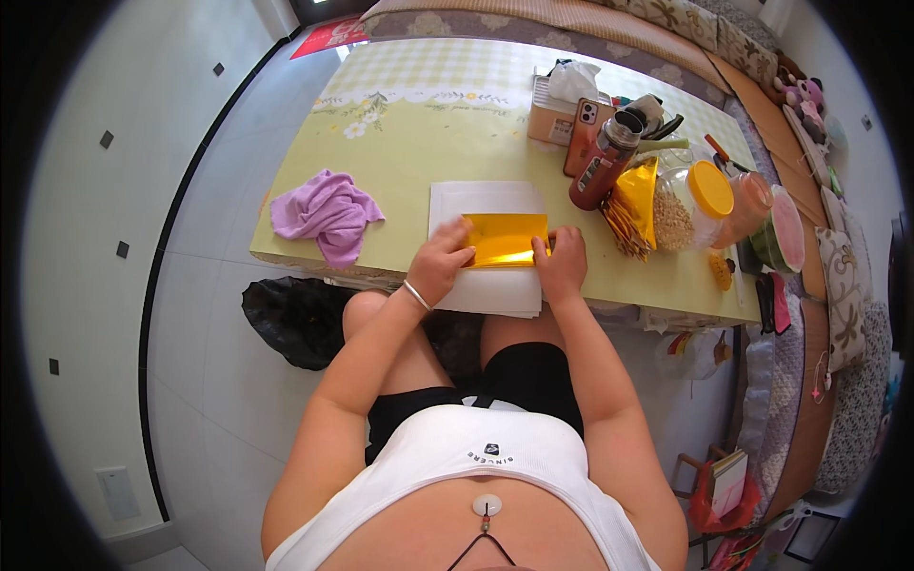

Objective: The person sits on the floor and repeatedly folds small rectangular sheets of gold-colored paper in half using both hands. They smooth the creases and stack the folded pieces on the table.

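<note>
Gold sheet (506,240) lies over white paper (495,293) at the near edge of the table (419,143), between the half-curled left hand (441,255), blurred at its left side, and the half-curled right hand (564,261), thumb at its right edge; whether either grips it I cannot tell; purple cloth (327,211) lies left, a reddish-brown flask (604,164) farther right

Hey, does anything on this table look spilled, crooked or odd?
I see no spill. Mildly odd: the white sheets under the gold sheet jut past the near edge of the table, the dark red flask stands uncapped, and the purple cloth lies crumpled, not folded.
</note>
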`<state>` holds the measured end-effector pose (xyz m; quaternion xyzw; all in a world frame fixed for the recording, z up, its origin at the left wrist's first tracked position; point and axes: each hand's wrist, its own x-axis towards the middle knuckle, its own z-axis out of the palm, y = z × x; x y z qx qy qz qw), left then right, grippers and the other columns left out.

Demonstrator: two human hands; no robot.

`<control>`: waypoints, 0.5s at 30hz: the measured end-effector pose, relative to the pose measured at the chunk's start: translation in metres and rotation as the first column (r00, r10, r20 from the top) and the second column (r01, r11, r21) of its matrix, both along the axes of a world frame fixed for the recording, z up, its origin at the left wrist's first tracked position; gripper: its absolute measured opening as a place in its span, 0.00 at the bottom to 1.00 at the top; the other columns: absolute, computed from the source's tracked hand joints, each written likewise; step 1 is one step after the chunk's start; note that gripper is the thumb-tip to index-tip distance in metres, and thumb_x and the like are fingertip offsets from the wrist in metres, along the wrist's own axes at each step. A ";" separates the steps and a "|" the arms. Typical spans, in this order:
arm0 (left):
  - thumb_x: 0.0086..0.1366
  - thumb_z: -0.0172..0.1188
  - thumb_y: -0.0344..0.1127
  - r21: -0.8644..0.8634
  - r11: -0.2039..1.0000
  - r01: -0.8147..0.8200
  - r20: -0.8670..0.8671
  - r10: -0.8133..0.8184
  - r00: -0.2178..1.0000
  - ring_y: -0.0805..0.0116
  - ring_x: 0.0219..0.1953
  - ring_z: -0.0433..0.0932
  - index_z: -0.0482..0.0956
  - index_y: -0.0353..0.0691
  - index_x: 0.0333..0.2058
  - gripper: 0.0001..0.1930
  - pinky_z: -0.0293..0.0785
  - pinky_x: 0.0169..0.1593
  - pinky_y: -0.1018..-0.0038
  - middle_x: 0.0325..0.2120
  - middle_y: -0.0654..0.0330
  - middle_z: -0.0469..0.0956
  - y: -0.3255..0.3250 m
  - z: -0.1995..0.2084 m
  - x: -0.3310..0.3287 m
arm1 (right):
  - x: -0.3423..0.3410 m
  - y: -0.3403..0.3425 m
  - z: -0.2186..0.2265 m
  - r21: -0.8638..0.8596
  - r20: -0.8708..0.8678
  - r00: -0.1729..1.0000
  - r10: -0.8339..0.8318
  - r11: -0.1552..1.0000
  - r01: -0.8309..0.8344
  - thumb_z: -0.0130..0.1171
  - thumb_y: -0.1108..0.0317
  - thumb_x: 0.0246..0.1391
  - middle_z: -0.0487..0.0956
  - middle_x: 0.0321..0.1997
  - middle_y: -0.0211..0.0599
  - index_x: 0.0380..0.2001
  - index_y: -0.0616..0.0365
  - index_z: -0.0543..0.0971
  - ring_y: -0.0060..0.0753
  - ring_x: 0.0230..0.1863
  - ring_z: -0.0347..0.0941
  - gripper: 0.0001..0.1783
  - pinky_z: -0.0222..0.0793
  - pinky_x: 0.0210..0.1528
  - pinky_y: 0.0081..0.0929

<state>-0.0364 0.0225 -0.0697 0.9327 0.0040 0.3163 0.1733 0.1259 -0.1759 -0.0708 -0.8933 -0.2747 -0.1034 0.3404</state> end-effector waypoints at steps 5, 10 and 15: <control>0.61 0.60 0.30 0.189 0.982 -0.002 -0.071 0.016 0.997 0.46 0.70 0.63 0.83 0.42 0.35 0.05 0.49 0.74 0.45 0.54 0.51 0.80 -0.007 0.003 0.006 | -0.002 0.006 0.001 0.017 0.208 0.978 0.009 1.000 -0.013 0.65 0.65 0.54 0.74 0.61 0.46 0.49 0.60 0.79 0.51 0.64 0.68 0.20 0.65 0.65 0.44; 0.60 0.62 0.33 0.257 0.959 -0.119 -0.171 0.166 0.971 0.47 0.74 0.57 0.81 0.48 0.34 0.04 0.35 0.72 0.31 0.56 0.55 0.79 -0.011 0.025 0.007 | -0.017 0.014 0.000 -0.271 0.369 0.839 0.401 0.910 -0.315 0.58 0.67 0.58 0.68 0.71 0.46 0.53 0.60 0.80 0.50 0.74 0.59 0.20 0.53 0.73 0.53; 0.59 0.62 0.34 0.153 0.977 -0.151 -0.249 0.186 0.950 0.47 0.74 0.54 0.83 0.51 0.40 0.10 0.30 0.71 0.31 0.58 0.61 0.78 -0.001 0.020 0.000 | -0.057 0.010 0.000 -0.371 0.148 0.752 0.642 0.741 -0.559 0.58 0.43 0.59 0.61 0.77 0.46 0.68 0.60 0.67 0.47 0.78 0.53 0.42 0.44 0.77 0.51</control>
